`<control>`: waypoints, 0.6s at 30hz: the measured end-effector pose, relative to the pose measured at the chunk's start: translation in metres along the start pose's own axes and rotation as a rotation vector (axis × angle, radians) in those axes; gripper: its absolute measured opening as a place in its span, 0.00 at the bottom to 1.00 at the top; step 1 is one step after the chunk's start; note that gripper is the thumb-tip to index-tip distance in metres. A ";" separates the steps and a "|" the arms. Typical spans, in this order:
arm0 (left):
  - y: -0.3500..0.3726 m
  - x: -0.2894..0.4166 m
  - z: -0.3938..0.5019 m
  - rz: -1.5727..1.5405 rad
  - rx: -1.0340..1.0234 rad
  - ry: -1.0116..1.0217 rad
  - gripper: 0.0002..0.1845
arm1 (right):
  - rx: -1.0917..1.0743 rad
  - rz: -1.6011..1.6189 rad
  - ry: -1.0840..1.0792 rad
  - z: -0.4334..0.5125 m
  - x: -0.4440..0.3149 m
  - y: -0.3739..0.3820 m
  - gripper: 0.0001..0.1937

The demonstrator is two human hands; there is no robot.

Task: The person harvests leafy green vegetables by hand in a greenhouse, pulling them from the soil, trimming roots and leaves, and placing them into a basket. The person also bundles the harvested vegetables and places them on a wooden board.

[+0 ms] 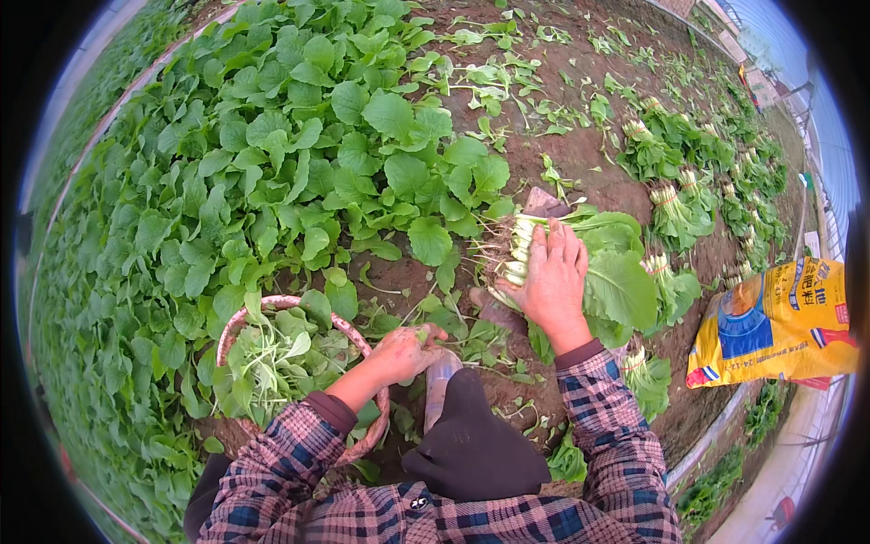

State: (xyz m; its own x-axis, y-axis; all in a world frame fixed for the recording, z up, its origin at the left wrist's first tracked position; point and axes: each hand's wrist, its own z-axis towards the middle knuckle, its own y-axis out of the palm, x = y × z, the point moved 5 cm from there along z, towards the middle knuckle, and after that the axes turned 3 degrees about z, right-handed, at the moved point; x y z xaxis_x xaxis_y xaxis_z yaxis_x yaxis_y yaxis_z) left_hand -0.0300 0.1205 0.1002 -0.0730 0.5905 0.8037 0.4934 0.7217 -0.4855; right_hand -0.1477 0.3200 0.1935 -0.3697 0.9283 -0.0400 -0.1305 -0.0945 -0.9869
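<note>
My right hand (554, 279) is closed around a bunch of leafy greens (618, 272), the white stems and soil-covered roots pointing left and the broad leaves right. My left hand (408, 350) is low and left of it, above my shoe, fingers curled with a bit of green between the fingertips; whether it grips a leaf or stem is hard to tell. Beside my left forearm stands a basket with a pink wrapped rim (350, 331), holding loose leaves and pale stems (275, 360).
Dense growing greens (272, 149) cover the left. Tied bunches (669, 207) lie on the soil at right, with scattered leaves (489, 81) at the top. A yellow printed bag (775, 326) lies at far right, near a pale bed edge (707, 435).
</note>
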 end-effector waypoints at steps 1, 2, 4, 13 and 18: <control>-0.004 0.005 0.008 -0.032 0.034 0.011 0.17 | 0.029 0.006 -0.012 0.000 -0.001 -0.001 0.50; -0.008 0.010 0.016 -0.116 0.109 -0.036 0.16 | -0.058 0.065 0.032 0.000 0.000 0.003 0.53; -0.027 0.040 0.038 -0.092 0.465 0.201 0.18 | -0.137 0.082 0.057 0.000 0.001 0.006 0.55; -0.027 0.098 0.126 0.268 0.430 0.349 0.30 | -0.438 0.094 0.018 0.025 0.019 -0.007 0.56; -0.031 0.089 0.113 0.248 0.467 0.307 0.31 | -0.561 0.010 -0.093 0.044 0.031 0.009 0.64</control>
State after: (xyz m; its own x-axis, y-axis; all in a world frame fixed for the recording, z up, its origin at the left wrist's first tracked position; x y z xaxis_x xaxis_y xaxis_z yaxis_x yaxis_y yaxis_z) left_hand -0.1499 0.1916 0.1473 0.2830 0.6802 0.6762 0.0269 0.6991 -0.7145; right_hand -0.2008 0.3318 0.1899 -0.4514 0.8902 -0.0607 0.3726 0.1262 -0.9194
